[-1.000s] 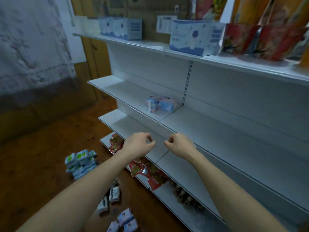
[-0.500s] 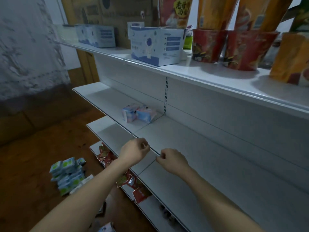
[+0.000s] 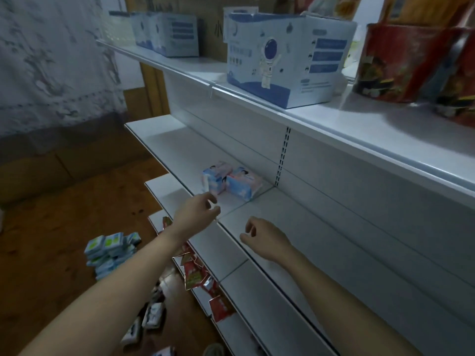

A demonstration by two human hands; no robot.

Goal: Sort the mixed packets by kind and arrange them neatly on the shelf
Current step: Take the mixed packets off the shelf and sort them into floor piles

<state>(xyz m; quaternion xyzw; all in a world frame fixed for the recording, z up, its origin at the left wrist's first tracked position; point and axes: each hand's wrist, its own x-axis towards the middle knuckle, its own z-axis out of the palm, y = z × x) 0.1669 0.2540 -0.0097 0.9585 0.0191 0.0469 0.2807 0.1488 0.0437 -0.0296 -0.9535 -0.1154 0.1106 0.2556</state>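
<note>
Two pink-and-blue packets (image 3: 231, 182) lie side by side on the middle white shelf (image 3: 295, 227), close to the slotted upright. My left hand (image 3: 198, 214) hovers just in front of them with its fingers loosely curled and holds nothing. My right hand (image 3: 262, 237) is over the shelf's front edge further right, also loosely curled and empty. Red packets (image 3: 195, 273) lie scattered on the lowest shelf. A pile of green-and-white packets (image 3: 110, 250) and some black-and-white packets (image 3: 151, 314) lie on the wooden floor.
The top shelf carries blue-and-white boxes (image 3: 282, 60), another such box (image 3: 167, 34) further left, and red tubs (image 3: 411, 62) at the right. A pink-and-blue packet (image 3: 164, 352) and a shoe tip (image 3: 214, 349) show at the bottom edge.
My view has tilted upward. Both hands have risen from the lower shelf edge to the middle shelf and spread apart, the left one nearing the pink-and-blue packets.
</note>
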